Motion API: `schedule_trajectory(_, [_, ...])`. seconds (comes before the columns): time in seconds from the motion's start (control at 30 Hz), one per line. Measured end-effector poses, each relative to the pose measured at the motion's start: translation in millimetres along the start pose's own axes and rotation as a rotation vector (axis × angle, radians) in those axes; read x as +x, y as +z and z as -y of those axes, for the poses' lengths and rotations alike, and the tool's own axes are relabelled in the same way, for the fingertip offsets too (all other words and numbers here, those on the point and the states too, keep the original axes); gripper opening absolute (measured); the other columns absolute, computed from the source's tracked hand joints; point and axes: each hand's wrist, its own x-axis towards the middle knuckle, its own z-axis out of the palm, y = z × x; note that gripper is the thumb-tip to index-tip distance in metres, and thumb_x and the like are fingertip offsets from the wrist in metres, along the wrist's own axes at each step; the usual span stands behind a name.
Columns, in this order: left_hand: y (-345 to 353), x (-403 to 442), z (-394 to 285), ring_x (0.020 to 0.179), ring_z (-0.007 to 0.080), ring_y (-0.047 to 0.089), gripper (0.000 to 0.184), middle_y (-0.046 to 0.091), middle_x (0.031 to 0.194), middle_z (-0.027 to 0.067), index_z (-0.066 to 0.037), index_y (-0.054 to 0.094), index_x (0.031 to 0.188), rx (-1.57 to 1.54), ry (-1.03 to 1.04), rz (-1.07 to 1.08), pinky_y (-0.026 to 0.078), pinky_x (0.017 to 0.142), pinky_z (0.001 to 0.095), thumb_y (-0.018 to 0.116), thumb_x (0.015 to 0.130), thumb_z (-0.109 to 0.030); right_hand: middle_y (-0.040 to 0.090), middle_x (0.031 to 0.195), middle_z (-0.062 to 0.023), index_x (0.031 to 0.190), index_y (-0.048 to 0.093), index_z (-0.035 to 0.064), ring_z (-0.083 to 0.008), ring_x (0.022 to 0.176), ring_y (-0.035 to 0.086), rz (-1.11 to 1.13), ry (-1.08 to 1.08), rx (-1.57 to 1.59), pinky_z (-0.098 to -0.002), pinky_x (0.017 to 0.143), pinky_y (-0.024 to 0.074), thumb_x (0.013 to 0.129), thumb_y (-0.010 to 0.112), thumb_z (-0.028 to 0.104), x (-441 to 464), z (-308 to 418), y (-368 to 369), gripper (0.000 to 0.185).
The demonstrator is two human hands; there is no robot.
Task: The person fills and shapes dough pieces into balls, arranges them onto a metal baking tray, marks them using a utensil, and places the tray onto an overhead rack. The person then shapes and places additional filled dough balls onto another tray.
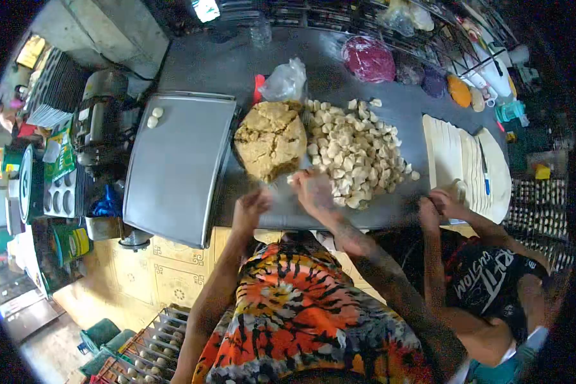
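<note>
My right hand (pixel 315 191) is over the table's front edge, between a large tan crumbly mound (pixel 270 139) and a heap of small pale dough pieces (pixel 355 150). Its fingers are closed, and a small pale dough piece (pixel 291 180) shows at their tips. Just below the mound, my left hand (pixel 253 203) is lifted, its fingers smeared by motion. Whether it holds anything cannot be made out. The two hands are apart. Left of the mound lies a grey tray (pixel 176 153) with a few small white dough balls (pixel 154 117) near its far corner.
A clear plastic bag (pixel 285 80) sits behind the mound. Purple dough (pixel 368 59) and orange dough (pixel 459 91) lie at the back. On the right, a co-worker's hands (pixel 443 203) are beside dough strips (pixel 467 160) and a blue-handled knife (pixel 484 169). A machine (pixel 102 121) stands left.
</note>
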Motion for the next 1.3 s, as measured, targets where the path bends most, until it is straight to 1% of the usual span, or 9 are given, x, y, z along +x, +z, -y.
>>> schedule_trajectory(0.03, [-3, 1, 3, 0.075, 0.0099, 0.062, 0.021, 0.073, 0.091, 0.0046, 0.001, 0.073, 0.11, 0.079, 0.016, 0.055, 0.05, 0.066, 0.0227, 0.065, 0.093, -0.007, 0.066, 0.105, -0.0128, 0.097, 0.069, 0.0089, -0.0239, 0.086, 0.06, 0.122, 0.099, 0.327, -0.0368, 0.069, 0.0466, 0.083, 0.073, 0.011, -7, 16, 3, 0.014])
schedule_trajectory(0.17, [-33, 5, 2, 0.073, 0.0092, 0.06, 0.021, 0.073, 0.089, 0.003, 0.002, 0.073, 0.109, 0.46, 0.128, 0.18, 0.049, 0.066, 0.0215, 0.067, 0.092, -0.009, 0.066, 0.106, -0.0139, 0.113, 0.067, 0.0033, -0.0271, 0.093, 0.061, 0.357, 0.164, 0.595, -0.0402, 0.074, 0.0488, 0.085, 0.074, 0.016, -19, 40, 55, 0.032])
schedule_trajectory(0.23, [-63, 2, 3, 0.074, 0.0091, 0.06, 0.021, 0.073, 0.09, 0.0032, 0.003, 0.073, 0.108, 0.597, 0.196, 0.129, 0.049, 0.067, 0.0211, 0.068, 0.091, -0.01, 0.066, 0.109, -0.0156, 0.117, 0.066, 0.0012, -0.0296, 0.095, 0.062, 0.046, 0.244, 0.378, -0.0407, 0.074, 0.0499, 0.085, 0.074, 0.018, -15, 50, 79, 0.037])
schedule_trajectory(0.37, [-108, 11, 37, 0.075, 0.0108, 0.062, 0.026, 0.073, 0.094, 0.0067, 0.001, 0.072, 0.11, 0.292, 0.201, 0.244, 0.049, 0.067, 0.021, 0.073, 0.09, -0.015, 0.064, 0.107, -0.0176, 0.114, 0.068, -0.0011, -0.0348, 0.097, 0.062, -0.5, 0.239, -0.029, -0.0409, 0.077, 0.0503, 0.087, 0.074, 0.022, 1, 67, 116, 0.036])
schedule_trajectory(0.67, [-116, -25, 0, 0.068, 0.0136, 0.06, 0.024, 0.072, 0.084, 0.0078, 0.001, 0.073, 0.104, 0.529, 0.026, 0.41, 0.049, 0.065, 0.0263, 0.075, 0.085, -0.015, 0.06, 0.102, -0.0126, 0.098, 0.067, 0.0048, -0.0332, 0.089, 0.058, -0.484, 0.304, -0.094, -0.0423, 0.077, 0.0483, 0.089, 0.069, 0.02, 9, 75, 120, 0.017])
schedule_trajectory(0.83, [-94, -35, -19, 0.068, 0.0136, 0.06, 0.023, 0.072, 0.08, 0.0079, 0.002, 0.074, 0.095, 0.425, -0.117, 0.26, 0.048, 0.065, 0.0263, 0.074, 0.085, -0.019, 0.058, 0.099, -0.0108, 0.092, 0.066, 0.0075, -0.0314, 0.089, 0.057, -0.479, 0.187, -0.056, -0.0425, 0.077, 0.0475, 0.088, 0.068, 0.017, 8, 57, 120, 0.01])
schedule_trajectory(0.97, [-75, -35, -18, 0.066, 0.012, 0.057, 0.022, 0.07, 0.079, 0.0028, 0.002, 0.07, 0.098, 0.407, 0.214, 0.232, 0.046, 0.062, 0.0222, 0.075, 0.086, -0.016, 0.056, 0.093, -0.0089, 0.091, 0.067, 0.0085, -0.0294, 0.087, 0.057, -0.302, -0.086, -0.089, -0.0414, 0.075, 0.0464, 0.087, 0.069, 0.016, 3, 41, 105, 0.009])
schedule_trajectory(1.13, [-50, -45, -12, 0.074, 0.0138, 0.061, 0.027, 0.072, 0.083, 0.0038, 0.003, 0.07, 0.105, 0.57, -0.031, 0.047, 0.048, 0.064, 0.0261, 0.075, 0.086, -0.017, 0.054, 0.092, -0.0079, 0.091, 0.067, 0.0083, -0.0267, 0.086, 0.056, -0.23, -0.3, -0.166, -0.0393, 0.071, 0.0455, 0.087, 0.069, 0.016, -14, 18, 82, 0.008])
schedule_trajectory(1.3, [-34, -13, 62, 0.069, 0.0122, 0.062, 0.027, 0.072, 0.093, 0.0082, 0.004, 0.071, 0.106, -0.172, -0.151, -0.116, 0.05, 0.061, 0.0279, 0.073, 0.087, -0.015, 0.057, 0.091, -0.0082, 0.093, 0.07, 0.0073, -0.0251, 0.08, 0.055, 0.246, 0.1, 0.419, -0.0376, 0.067, 0.0443, 0.09, 0.067, 0.015, -8, 17, 42, 0.009])
